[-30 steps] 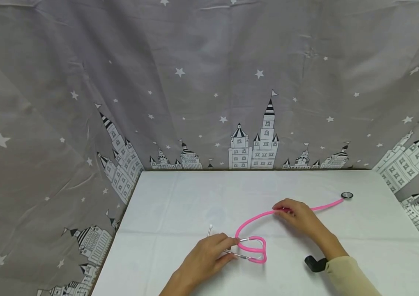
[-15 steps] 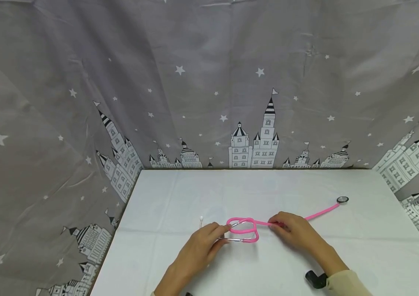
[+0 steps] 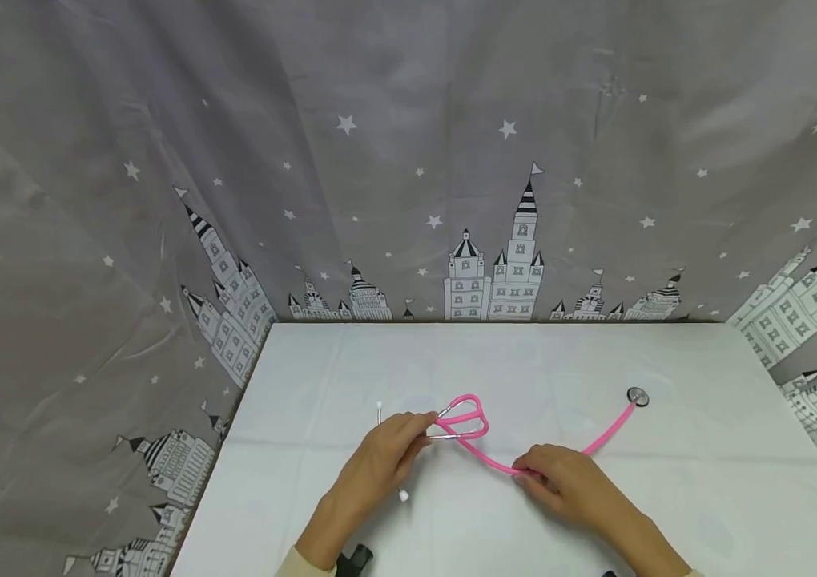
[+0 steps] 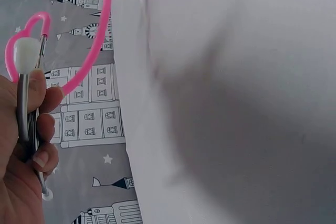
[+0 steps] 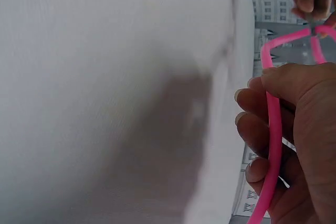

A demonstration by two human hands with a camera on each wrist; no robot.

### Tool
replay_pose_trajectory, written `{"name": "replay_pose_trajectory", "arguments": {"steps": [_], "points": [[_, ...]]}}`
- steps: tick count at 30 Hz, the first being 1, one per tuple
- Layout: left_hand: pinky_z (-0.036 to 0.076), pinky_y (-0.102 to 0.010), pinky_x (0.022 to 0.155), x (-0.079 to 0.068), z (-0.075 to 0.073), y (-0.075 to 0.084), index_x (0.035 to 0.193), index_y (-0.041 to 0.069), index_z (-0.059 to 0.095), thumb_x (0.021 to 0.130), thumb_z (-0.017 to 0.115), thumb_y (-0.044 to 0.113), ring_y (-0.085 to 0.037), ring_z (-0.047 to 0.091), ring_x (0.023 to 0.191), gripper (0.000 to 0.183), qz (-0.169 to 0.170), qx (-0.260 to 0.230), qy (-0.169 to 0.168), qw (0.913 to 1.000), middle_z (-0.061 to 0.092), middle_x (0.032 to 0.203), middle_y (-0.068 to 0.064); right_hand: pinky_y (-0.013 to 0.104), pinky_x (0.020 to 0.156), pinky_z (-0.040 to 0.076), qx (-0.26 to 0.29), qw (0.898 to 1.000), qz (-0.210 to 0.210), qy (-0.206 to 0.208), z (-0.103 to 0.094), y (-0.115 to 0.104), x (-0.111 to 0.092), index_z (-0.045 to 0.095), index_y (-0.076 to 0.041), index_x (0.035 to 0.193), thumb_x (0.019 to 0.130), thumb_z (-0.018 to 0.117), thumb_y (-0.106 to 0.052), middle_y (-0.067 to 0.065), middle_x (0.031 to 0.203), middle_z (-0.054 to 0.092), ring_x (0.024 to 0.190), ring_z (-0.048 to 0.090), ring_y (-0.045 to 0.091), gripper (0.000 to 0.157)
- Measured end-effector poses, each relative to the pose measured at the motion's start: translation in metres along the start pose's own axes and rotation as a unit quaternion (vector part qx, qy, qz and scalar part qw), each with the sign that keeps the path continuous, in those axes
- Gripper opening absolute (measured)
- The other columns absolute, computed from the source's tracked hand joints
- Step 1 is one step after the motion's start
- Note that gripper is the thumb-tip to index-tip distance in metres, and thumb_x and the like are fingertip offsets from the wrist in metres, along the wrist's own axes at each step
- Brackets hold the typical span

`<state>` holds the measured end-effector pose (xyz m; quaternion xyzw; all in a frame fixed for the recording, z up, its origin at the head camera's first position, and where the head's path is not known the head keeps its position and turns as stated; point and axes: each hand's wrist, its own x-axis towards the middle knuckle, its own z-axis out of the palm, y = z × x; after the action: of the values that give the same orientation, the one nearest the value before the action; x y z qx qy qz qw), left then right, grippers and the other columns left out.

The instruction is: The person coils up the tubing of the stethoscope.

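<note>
A stethoscope (image 3: 486,455) with pink tubing, metal ear tubes and white ear tips is held up over the white table. My left hand (image 3: 382,453) grips its metal ear tubes, with one ear tip (image 4: 26,55) sticking out above the thumb in the left wrist view. The tubing loops back beside those fingers. Further along, my right hand (image 3: 560,485) pinches the pink tube (image 5: 274,129) between thumb and fingers. Beyond the right hand the tube runs up to the round chest piece (image 3: 637,397). Part of the ear tubes is hidden by the left hand.
The white table (image 3: 351,361) spreads under both hands. Grey curtain (image 3: 380,144) with castles and stars hangs behind it and along both sides. A black wrist device (image 3: 354,559) shows at the left sleeve.
The left hand has shifted left and away from me, carrying the ear tubes. The right hand has come nearer to me, and the chest piece has swung left. The tubing now sags between the hands.
</note>
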<state>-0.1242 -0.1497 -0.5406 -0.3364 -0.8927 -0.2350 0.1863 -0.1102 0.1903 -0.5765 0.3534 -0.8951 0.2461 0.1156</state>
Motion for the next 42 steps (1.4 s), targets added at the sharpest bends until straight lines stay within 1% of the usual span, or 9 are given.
{"name": "replay_pose_trajectory", "arguments": {"steps": [6,12,14,20,23,30,33,37,42], "points": [[0.060,-0.021,0.083,0.001,0.000,-0.005,0.137,0.016,0.065,0.093,0.084,0.009,-0.007,0.070,0.091,0.049,-0.018,0.011,-0.011,0.9997,0.077,0.105,0.005,0.010,0.073,0.044,-0.021,0.999,-0.031,0.016,-0.009,-0.014,-0.007,0.076,-0.027,0.101,0.082,0.085,-0.011,-0.024,0.087,0.063,0.078,0.051,-0.009,0.025],[0.062,-0.024,0.085,0.001,0.001,-0.007,0.138,0.018,0.064,0.093,0.084,0.009,-0.008,0.073,0.095,0.050,-0.046,0.017,-0.019,0.9986,0.079,0.111,0.005,0.007,0.074,0.044,-0.002,0.997,-0.075,0.024,-0.017,-0.035,-0.005,0.075,-0.025,0.101,0.080,0.087,-0.012,-0.023,0.087,0.062,0.078,0.050,-0.008,0.028],[0.062,-0.024,0.085,0.001,0.001,-0.008,0.138,0.018,0.064,0.092,0.084,0.009,-0.009,0.073,0.095,0.051,-0.049,0.017,-0.017,0.9985,0.079,0.111,0.005,0.007,0.076,0.044,0.006,0.996,-0.085,0.023,-0.019,-0.041,-0.004,0.075,-0.025,0.102,0.083,0.086,-0.013,-0.022,0.088,0.062,0.079,0.051,-0.008,0.025],[0.061,-0.023,0.083,0.000,0.004,-0.011,0.138,0.017,0.064,0.093,0.084,0.012,-0.009,0.071,0.092,0.049,-0.049,0.027,-0.014,0.9983,0.079,0.110,0.007,0.006,0.079,0.046,0.036,0.993,-0.111,0.027,-0.022,-0.055,-0.002,0.076,-0.024,0.101,0.100,0.074,-0.022,-0.020,0.094,0.065,0.084,0.057,-0.006,0.003],[0.061,-0.023,0.081,-0.001,0.005,-0.012,0.137,0.017,0.065,0.094,0.083,0.012,-0.008,0.070,0.090,0.047,-0.055,0.028,-0.020,0.9979,0.078,0.108,0.006,0.005,0.078,0.045,0.037,0.993,-0.111,0.029,-0.027,-0.059,0.000,0.076,-0.024,0.100,0.099,0.075,-0.021,-0.020,0.093,0.065,0.083,0.055,-0.006,0.003],[0.059,-0.024,0.077,-0.003,0.006,-0.011,0.135,0.017,0.066,0.094,0.083,0.011,-0.008,0.067,0.086,0.045,-0.060,0.022,-0.025,0.9977,0.078,0.105,0.006,0.003,0.077,0.043,0.029,0.995,-0.093,0.028,-0.044,-0.067,0.006,0.074,-0.025,0.102,0.088,0.080,-0.013,-0.021,0.090,0.060,0.080,0.052,-0.008,0.019],[0.058,-0.023,0.077,-0.003,0.009,-0.011,0.134,0.018,0.066,0.094,0.083,0.012,-0.007,0.067,0.085,0.043,-0.053,0.017,-0.027,0.9981,0.078,0.103,0.007,0.003,0.076,0.043,0.036,0.995,-0.091,0.029,-0.050,-0.069,0.010,0.073,-0.025,0.102,0.089,0.080,-0.013,-0.021,0.089,0.059,0.078,0.052,-0.009,0.019],[0.058,-0.024,0.076,-0.002,0.013,-0.009,0.131,0.018,0.066,0.095,0.083,0.012,-0.008,0.066,0.084,0.041,-0.049,0.011,-0.035,0.9982,0.076,0.099,0.007,0.006,0.076,0.047,0.032,0.995,-0.092,0.026,-0.059,-0.068,0.015,0.073,-0.023,0.104,0.095,0.081,-0.022,-0.019,0.089,0.062,0.079,0.055,-0.007,0.012],[0.059,-0.024,0.077,-0.004,0.018,0.001,0.130,0.018,0.065,0.098,0.080,0.012,-0.009,0.067,0.085,0.036,-0.029,0.004,-0.068,0.9973,0.077,0.099,0.007,0.011,0.078,0.050,0.024,0.993,-0.111,0.044,-0.073,-0.060,0.026,0.074,-0.019,0.103,0.102,0.075,-0.025,-0.015,0.092,0.066,0.080,0.060,0.000,0.006]]}}
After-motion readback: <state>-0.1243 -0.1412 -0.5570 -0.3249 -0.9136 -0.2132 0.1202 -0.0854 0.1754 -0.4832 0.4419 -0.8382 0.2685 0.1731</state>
